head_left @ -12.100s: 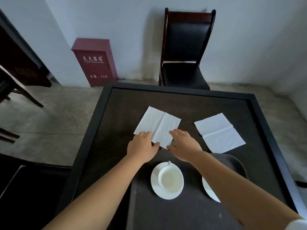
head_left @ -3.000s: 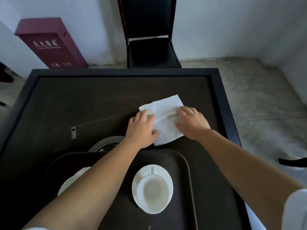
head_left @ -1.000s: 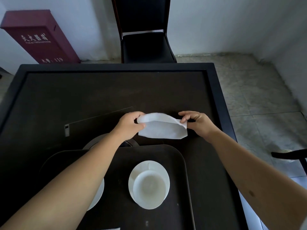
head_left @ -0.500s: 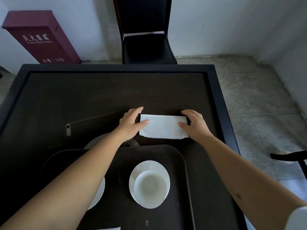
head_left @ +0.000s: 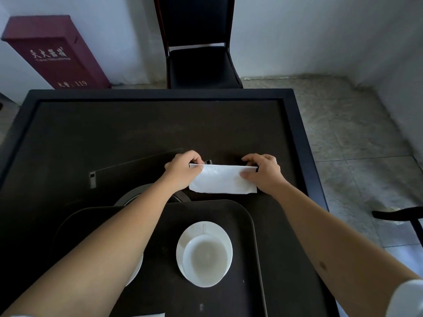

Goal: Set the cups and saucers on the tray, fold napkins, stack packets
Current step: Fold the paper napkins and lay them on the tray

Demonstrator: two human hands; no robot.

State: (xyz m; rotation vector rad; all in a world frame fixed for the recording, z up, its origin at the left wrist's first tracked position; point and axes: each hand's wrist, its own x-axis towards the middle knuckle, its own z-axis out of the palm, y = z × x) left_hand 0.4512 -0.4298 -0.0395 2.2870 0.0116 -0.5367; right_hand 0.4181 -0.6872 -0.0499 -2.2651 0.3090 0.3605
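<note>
Both hands [head_left: 183, 170] [head_left: 263, 173] pinching napkin [head_left: 222, 181] corners

Dark square table [head_left: 68, 138] with raised rim. Dark tray [head_left: 247, 225] set at near edge; white folded napkin [head_left: 222, 183] lifted just beyond tray.

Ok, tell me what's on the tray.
On the tray stands a white cup on a saucer. The left forearm covers most of a second white dish; whether it carries a cup is hidden.

Soft matt paper napkin [head_left: 223, 182]; glossy white ceramic cup [head_left: 206, 257]; matt tray [head_left: 229, 216].
</note>
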